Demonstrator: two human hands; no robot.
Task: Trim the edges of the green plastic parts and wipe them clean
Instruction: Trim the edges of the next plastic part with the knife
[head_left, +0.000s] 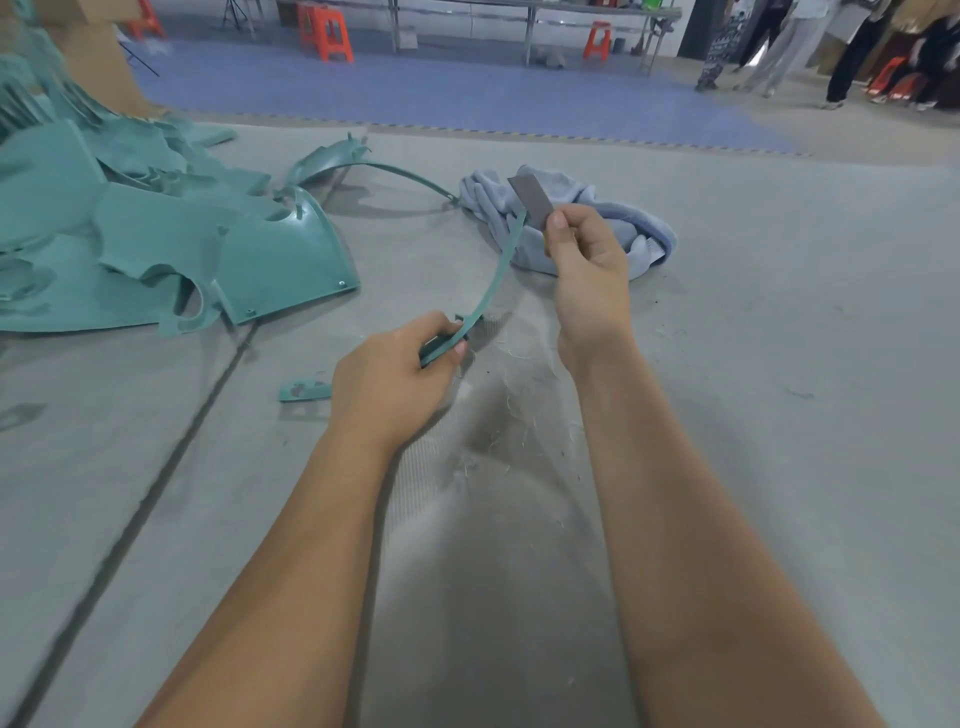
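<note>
My left hand (400, 374) grips the near end of a thin curved green plastic strip (500, 270), which arcs up and away over the grey floor. My right hand (587, 270) holds a flat grey blade (531, 200) between thumb and fingers, its edge set against the strip's far end. A crumpled light blue cloth (613, 228) lies on the floor just behind my right hand. Thin pale shavings (511, 395) are scattered on the floor between my forearms.
A heap of green plastic panels (156, 244) fills the left side, with a long curved green part (363, 166) behind it. A small green offcut (305, 391) lies by my left wrist. Orange stools (324, 31), a table and standing people are far back.
</note>
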